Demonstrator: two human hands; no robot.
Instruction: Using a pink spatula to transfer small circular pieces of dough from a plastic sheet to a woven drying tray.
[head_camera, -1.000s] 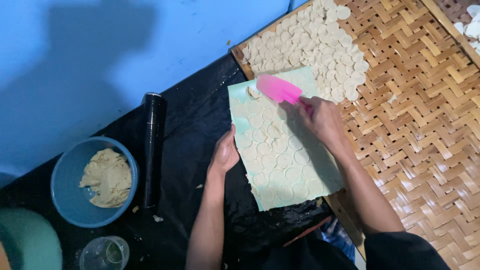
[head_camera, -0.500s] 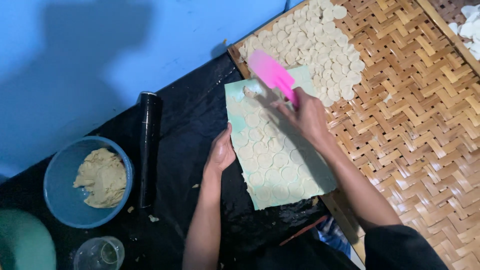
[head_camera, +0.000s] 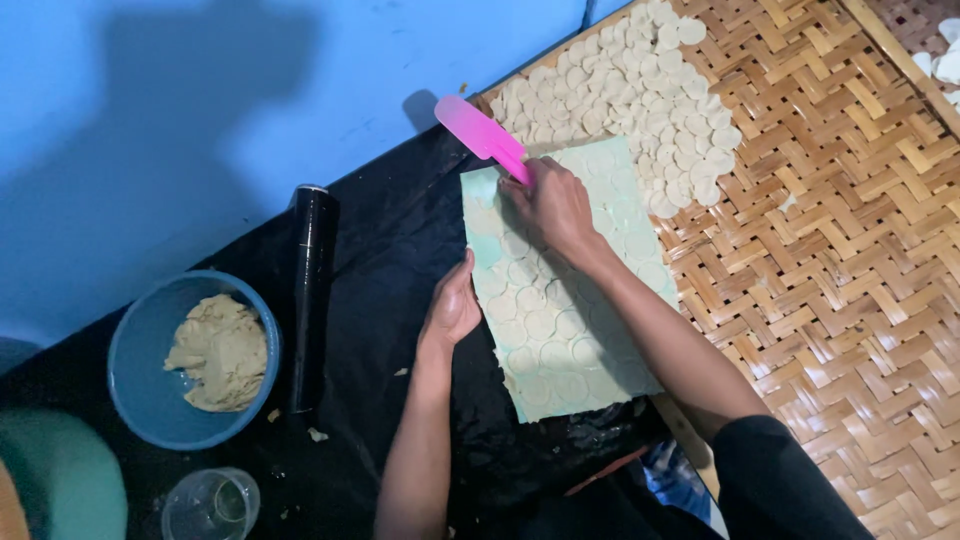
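A pale green sheet (head_camera: 590, 360) lies on the black surface, covered with several thin round dough discs (head_camera: 545, 325). My left hand (head_camera: 452, 308) presses flat on the sheet's left edge, fingers together. My right hand (head_camera: 552, 205) grips the handle of a pink spatula (head_camera: 480, 134), whose blade sticks out past the sheet's far left corner, raised over the black surface. Beyond the sheet, many more dough discs (head_camera: 620, 90) lie spread on a woven bamboo tray (head_camera: 830, 260).
A black rolling pin (head_camera: 310, 295) lies left of the sheet. A blue bowl (head_camera: 135, 345) holding a lump of dough (head_camera: 218, 352) stands further left. A clear glass (head_camera: 210, 505) and a green round object (head_camera: 60, 480) sit at the near left. The blue wall (head_camera: 200, 100) is behind.
My right hand has swung the pink spatula leftward, from over the sheet's far edge to beyond its far left corner. My left hand stays on the sheet's left edge.
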